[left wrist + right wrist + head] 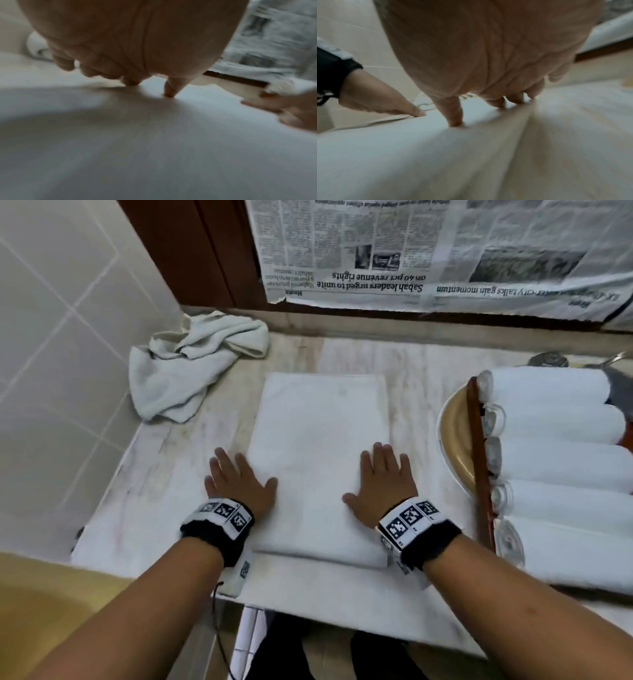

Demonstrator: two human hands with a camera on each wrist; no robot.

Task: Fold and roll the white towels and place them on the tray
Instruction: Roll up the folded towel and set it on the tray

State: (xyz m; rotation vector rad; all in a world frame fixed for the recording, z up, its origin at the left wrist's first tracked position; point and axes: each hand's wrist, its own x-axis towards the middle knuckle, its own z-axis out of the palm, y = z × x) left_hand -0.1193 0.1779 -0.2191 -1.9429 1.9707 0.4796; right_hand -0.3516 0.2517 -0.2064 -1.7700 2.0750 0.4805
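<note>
A crumpled white towel [191, 364] lies far left on the pale marble counter [421, 364]. The left hand [239, 481] and right hand [383, 481], fingers spread flat (nothing pinched), press the folded white rectangular towel [318, 440]. Rolled white towels [561, 460] fill the brown wooden tray [479, 460] at right.
</note>
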